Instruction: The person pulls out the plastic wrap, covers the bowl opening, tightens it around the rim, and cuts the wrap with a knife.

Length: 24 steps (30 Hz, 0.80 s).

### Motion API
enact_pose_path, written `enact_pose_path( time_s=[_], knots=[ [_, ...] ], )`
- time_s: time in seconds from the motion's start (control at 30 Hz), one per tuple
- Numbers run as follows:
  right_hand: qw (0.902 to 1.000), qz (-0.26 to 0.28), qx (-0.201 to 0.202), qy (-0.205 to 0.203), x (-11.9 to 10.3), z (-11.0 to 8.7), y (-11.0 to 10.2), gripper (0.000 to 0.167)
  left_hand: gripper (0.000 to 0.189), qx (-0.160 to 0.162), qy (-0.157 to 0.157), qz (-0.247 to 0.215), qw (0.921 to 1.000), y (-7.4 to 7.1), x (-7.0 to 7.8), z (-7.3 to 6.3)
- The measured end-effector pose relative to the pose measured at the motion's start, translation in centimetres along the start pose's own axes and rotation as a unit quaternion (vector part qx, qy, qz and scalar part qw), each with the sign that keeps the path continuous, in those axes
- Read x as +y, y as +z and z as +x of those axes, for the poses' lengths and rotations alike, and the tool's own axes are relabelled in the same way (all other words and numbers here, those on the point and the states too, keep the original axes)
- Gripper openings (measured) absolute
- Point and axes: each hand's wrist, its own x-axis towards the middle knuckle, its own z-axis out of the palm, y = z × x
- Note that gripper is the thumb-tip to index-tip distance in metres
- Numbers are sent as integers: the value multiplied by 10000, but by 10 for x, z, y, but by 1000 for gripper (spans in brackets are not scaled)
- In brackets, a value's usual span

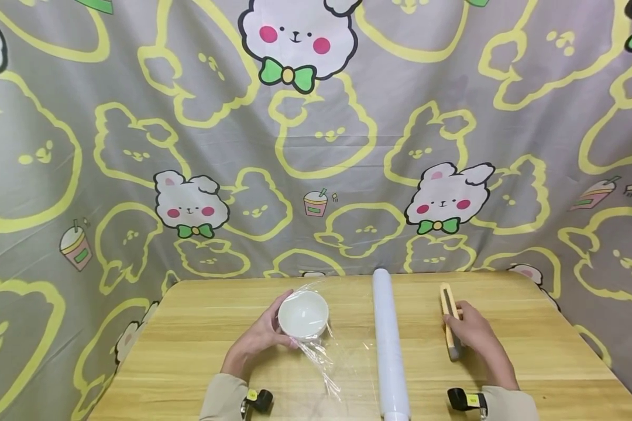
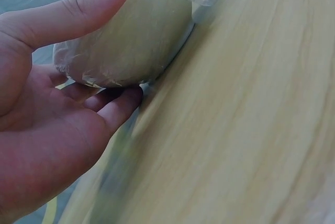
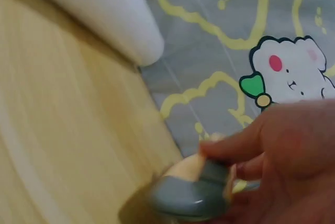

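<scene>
A white bowl (image 1: 303, 316) sits left of the middle of the wooden table, tilted a little in the head view. Clear plastic film (image 1: 320, 362) clings to it and trails toward the near side. My left hand (image 1: 260, 336) grips the bowl from its left, thumb on the near side; in the left wrist view the thumb presses the wrapped wall and fingertips reach under the base. On the right, my right hand (image 1: 474, 324) holds a yellow and grey utility knife (image 1: 449, 324). The right wrist view shows its grey end (image 3: 191, 195); no blade can be made out.
Between the hands a long roll of plastic wrap (image 1: 390, 345) lies lengthwise on the table (image 1: 189, 339), reaching the back edge. A grey cartoon-print cloth (image 1: 316, 152) hangs behind and at both sides of the table. Each wrist carries a small black camera.
</scene>
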Motion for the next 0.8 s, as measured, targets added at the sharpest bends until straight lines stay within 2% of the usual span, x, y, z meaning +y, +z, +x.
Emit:
enact_pose_path(
  time_s=[0.07,0.17,0.33,0.5,0.8],
  knots=[
    [9975,681,-23,-183,-2,1,1,42,125,3,-17,-29,10000,0,0,0],
    [9895,1379,-143,-416,-7,1,3,45,125,14,-47,-41,10000,0,0,1],
    [9807,1867,-456,-371,-13,-1,2,65,123,63,-53,30,10000,1,-1,2],
    [9743,2096,-650,-503,-14,-4,1,73,121,74,-36,19,10000,1,-2,1],
    [9716,2091,-803,-759,-9,-2,0,66,119,57,22,48,10000,-1,-3,0]
  ],
)
